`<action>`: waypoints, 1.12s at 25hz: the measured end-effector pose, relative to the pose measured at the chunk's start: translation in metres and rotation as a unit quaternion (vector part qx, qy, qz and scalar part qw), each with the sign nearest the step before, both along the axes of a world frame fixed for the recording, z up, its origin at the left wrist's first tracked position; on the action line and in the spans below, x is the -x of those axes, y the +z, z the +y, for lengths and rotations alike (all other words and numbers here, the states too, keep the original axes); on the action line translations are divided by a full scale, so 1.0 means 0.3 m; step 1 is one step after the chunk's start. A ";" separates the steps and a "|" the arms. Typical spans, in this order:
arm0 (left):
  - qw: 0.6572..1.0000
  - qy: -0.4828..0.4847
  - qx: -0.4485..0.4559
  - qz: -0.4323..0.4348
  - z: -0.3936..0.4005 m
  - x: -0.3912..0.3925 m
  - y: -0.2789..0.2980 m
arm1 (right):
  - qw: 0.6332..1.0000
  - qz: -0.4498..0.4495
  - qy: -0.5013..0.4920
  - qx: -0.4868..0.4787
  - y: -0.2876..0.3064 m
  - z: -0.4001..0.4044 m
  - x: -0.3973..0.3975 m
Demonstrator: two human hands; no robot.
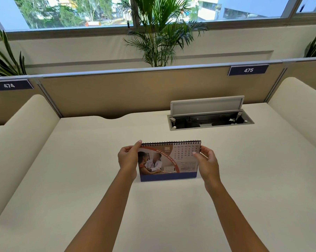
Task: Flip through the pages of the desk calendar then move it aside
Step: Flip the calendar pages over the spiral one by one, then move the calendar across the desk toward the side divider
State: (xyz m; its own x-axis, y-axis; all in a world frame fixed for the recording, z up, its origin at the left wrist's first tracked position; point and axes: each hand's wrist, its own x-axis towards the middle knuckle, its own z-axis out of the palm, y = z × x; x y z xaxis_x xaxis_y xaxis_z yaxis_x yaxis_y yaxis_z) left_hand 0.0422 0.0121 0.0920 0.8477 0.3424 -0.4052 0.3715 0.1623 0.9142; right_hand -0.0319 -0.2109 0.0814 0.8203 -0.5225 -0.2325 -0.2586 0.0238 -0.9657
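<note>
A spiral-bound desk calendar (169, 161) stands upright in the middle of the cream desk (91, 179), its blue base on the surface. The facing page reads JUN 2026 with a photo on the left and a date grid on the right. My left hand (128, 159) grips the calendar's upper left edge, fingers curled over the top near the black wire binding. My right hand (207, 163) pinches the right edge of the page between thumb and fingers. Both forearms reach in from the bottom of the view.
An open cable hatch (210, 120) with its grey lid raised sits behind the calendar to the right. A beige partition (117, 91) bounds the desk's far side, with rounded cream dividers left (20, 142) and right (299, 110). Potted palms stand beyond.
</note>
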 end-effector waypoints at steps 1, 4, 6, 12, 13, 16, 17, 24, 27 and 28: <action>1.000 0.007 -0.008 0.003 0.001 -0.001 0.003 | 1.000 0.000 0.001 0.001 -0.003 0.003 0.001; 0.999 0.016 -0.028 0.009 -0.002 0.004 0.007 | 1.000 0.004 0.003 0.010 -0.004 0.002 0.001; 0.999 0.019 -0.039 0.012 -0.005 0.007 0.012 | 0.999 0.006 0.010 0.032 -0.006 -0.001 0.000; 0.998 0.015 -0.057 0.017 -0.005 0.013 0.034 | 0.996 0.012 0.030 0.088 -0.013 -0.004 -0.010; 0.998 0.016 -0.061 0.019 -0.006 0.017 0.036 | 0.995 0.009 0.036 0.096 -0.013 -0.003 -0.011; 0.997 0.022 -0.072 0.025 -0.014 0.025 0.042 | 0.992 0.003 0.054 0.115 -0.011 -0.004 -0.010; 0.996 0.026 -0.076 0.027 -0.017 0.027 0.045 | 0.991 0.005 0.058 0.118 -0.010 -0.006 -0.009; 0.994 0.053 -0.095 0.026 -0.049 0.042 0.028 | 0.988 0.002 0.078 0.134 -0.014 -0.004 0.012; 0.994 0.053 -0.092 0.019 -0.050 0.041 0.022 | 0.988 0.004 0.071 0.140 -0.016 0.001 0.016; 0.994 0.052 -0.093 0.019 -0.048 0.041 0.019 | 0.987 0.004 0.069 0.142 -0.019 0.005 0.018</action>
State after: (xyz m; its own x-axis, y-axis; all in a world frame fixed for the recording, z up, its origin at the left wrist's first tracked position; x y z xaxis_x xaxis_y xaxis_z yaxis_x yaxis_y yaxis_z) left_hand 0.0299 -0.0022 0.0978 0.7890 0.4995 -0.3577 0.3958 0.0321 0.9178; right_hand -0.0373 -0.2095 0.0757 0.8871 -0.4507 -0.1001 -0.2487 -0.2840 -0.9260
